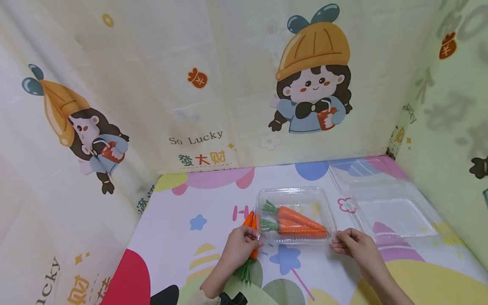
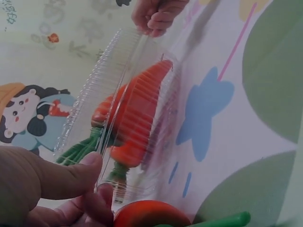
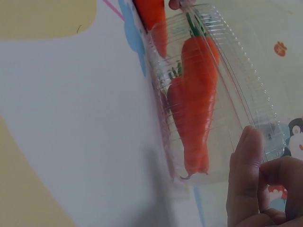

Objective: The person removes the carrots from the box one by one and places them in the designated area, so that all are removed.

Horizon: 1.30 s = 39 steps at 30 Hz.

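A clear plastic clamshell box (image 1: 291,189) stands on the table in the head view, its lid lying over its base. Inside it are two orange carrots (image 1: 299,217) with green tops, side by side. My left hand (image 1: 239,248) pinches the rim at the front left corner between thumb and fingers, as the left wrist view shows. At the front right corner, my right hand (image 1: 356,246) pinches the rim between thumb and forefinger. More loose carrots (image 1: 254,253) lie on the table by the left hand, partly hidden under it.
Another clear plastic container (image 1: 396,218) lies spread out at the right, its far half reaching the back of the table. The printed tablecloth (image 1: 217,199) covers the table. Cloth walls (image 1: 244,106) with cartoon figures enclose the left, back and right.
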Available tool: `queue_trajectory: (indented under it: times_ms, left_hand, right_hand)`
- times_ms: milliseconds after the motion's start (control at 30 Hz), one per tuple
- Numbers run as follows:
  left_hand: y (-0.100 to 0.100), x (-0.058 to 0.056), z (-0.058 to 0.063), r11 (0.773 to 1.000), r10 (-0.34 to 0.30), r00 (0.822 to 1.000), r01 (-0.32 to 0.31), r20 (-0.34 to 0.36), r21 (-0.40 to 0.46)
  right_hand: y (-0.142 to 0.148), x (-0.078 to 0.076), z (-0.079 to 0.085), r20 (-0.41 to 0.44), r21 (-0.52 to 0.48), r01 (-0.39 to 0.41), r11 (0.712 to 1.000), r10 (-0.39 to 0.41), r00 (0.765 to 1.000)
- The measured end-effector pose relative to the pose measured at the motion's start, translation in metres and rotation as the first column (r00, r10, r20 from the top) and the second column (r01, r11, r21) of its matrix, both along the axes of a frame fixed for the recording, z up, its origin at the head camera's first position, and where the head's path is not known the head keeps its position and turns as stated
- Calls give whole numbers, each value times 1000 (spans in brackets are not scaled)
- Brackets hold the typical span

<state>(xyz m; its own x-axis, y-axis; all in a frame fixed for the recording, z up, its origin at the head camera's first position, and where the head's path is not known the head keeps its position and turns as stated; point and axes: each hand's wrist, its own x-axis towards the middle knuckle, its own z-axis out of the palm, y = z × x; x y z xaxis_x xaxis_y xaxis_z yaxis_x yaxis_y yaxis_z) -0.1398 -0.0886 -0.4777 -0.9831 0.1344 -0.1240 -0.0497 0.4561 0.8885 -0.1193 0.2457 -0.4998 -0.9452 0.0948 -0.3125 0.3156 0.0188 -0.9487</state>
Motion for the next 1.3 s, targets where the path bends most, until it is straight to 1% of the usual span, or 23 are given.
queue_trajectory:
  times_ms: [133, 233, 433, 533, 633, 733, 833, 900, 1000, 1100, 1167, 1233, 1300]
  left_hand:
    - [3, 1, 0, 998, -2, 999, -1, -45, -68]
    - [3, 1, 2, 994, -10, 998, 3, -65, -111]
    - [0, 1, 7, 984, -45, 998, 35, -54, -177]
    - [-3, 0, 10, 976, -59, 996, 43, -72, -213]
    - [-7, -1, 11, 971, -77, 992, 52, -97, -233]
    - [-10, -2, 10, 969, -110, 985, 76, -137, -234]
    - [-13, -3, 7, 963, -162, 970, 116, -179, -242]
    - [-15, -4, 6, 958, -197, 957, 141, -215, -250]
    - [-17, -5, 4, 952, -240, 930, 170, -278, -253]
    - [-19, -8, 2, 955, -259, 899, 185, -353, -230]
    - [-20, -11, 2, 958, -265, 882, 197, -390, -206]
    - [-21, -13, 2, 959, -273, 871, 213, -408, -186]
    - [-21, -17, 2, 959, -278, 867, 225, -413, -171]
  right_hand:
    - [0, -1, -1, -4, 6, -2, 1000, 2, 1000]
    - [1, -3, 0, -12, 15, -5, 1000, 5, 1000]
    - [0, -3, 1, -22, 20, -12, 1000, 13, 1000]
    - [-1, -1, 0, -33, 20, -12, 1000, 13, 999]
    - [-2, -1, 0, -42, 32, -8, 999, 9, 999]
    - [-2, 0, -2, -42, 54, -10, 998, 12, 999]
    - [-1, 1, -3, -49, 93, -11, 996, 16, 999]
    - [0, 1, -4, -63, 101, -7, 995, 14, 998]
    - [2, 1, -5, -97, 58, 6, 998, 0, 995]
    - [4, 0, -7, -116, -16, 10, 1000, -12, 993]
    - [4, 0, -10, -126, -22, 1, 1000, -4, 992]
    - [2, -1, -12, -139, 0, -2, 1000, 2, 990]
    - [0, -3, -14, -156, 41, 0, 999, 7, 988]
